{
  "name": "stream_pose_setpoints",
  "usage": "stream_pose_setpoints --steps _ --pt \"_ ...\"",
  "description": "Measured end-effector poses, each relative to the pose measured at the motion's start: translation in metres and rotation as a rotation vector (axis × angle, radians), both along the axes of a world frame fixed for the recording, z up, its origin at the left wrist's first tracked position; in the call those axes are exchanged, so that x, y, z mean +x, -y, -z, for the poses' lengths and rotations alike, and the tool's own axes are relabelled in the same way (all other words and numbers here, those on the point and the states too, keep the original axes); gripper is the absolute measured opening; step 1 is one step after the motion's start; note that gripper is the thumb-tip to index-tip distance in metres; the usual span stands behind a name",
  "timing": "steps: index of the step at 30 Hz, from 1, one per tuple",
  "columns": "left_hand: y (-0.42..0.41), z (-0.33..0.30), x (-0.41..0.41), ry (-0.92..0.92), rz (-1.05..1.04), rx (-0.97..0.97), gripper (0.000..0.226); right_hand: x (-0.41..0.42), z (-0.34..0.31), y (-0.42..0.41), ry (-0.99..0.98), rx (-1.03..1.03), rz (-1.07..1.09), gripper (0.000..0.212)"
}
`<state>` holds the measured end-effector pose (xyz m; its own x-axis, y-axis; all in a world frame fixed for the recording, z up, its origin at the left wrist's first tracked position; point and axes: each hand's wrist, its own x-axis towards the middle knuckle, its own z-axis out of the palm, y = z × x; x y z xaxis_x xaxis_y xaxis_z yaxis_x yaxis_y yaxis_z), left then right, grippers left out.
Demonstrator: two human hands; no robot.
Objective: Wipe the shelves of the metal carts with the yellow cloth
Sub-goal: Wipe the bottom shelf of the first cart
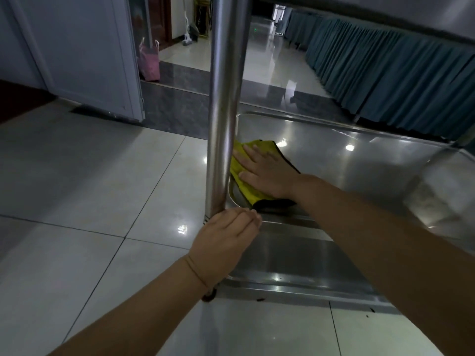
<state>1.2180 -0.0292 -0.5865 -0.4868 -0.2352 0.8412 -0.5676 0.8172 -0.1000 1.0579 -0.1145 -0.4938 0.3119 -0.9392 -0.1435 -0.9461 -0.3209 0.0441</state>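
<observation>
The metal cart's bottom shelf (347, 163) sits low over the tiled floor (90, 176), its upright post (226, 98) at the near-left corner. No writing is readable. The right hand (267, 170) presses flat, fingers spread, on the yellow cloth (244, 181) beside the post. The left hand (226, 240) rests on the shelf rim at the post's base, fingers together, lightly bent.

A glossy pale tiled floor (84, 181) runs back to a dark grey stone threshold strip (177, 109), with a white door panel (84, 55) at the left, a pink plastic bag (149, 63) just beyond it, and pleated teal curtains (390, 70) lining the right side.
</observation>
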Motion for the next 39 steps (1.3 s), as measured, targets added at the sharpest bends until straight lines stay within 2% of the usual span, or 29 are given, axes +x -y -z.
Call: stream_pose_setpoints --steps 4,9,13,17,22,28,31,39 --pt "-0.008 -0.012 0.012 -0.155 0.134 0.080 0.011 0.001 -0.003 -0.042 -0.021 0.076 -0.019 0.059" --pt "-0.014 -0.028 0.031 -0.066 0.108 -0.035 0.012 0.003 -0.007 -0.095 0.057 0.072 -0.015 0.053" --pt "-0.017 -0.033 0.034 -0.017 0.089 -0.056 0.019 0.013 0.006 -0.126 -0.009 -0.140 -0.047 0.062" --pt "-0.028 -0.035 0.027 -0.134 0.068 0.080 0.013 0.010 0.023 -0.131 -0.056 -0.365 -0.095 0.067" --pt "-0.039 -0.034 0.011 -0.186 -0.023 0.122 0.017 -0.020 0.033 -0.129 -0.009 -0.494 -0.185 0.076" --pt "-0.051 -0.028 -0.023 -0.089 -0.228 0.085 0.018 -0.096 0.039 -0.154 -0.051 -0.605 -0.169 0.078" --pt "-0.060 -0.031 -0.057 0.002 -0.197 0.113 0.024 -0.142 0.046 -0.168 -0.070 -0.692 -0.164 0.063" --pt "-0.081 -0.050 -0.198 0.321 -0.069 0.263 0.051 -0.278 0.057 -0.208 -0.071 -0.872 -0.048 0.054"
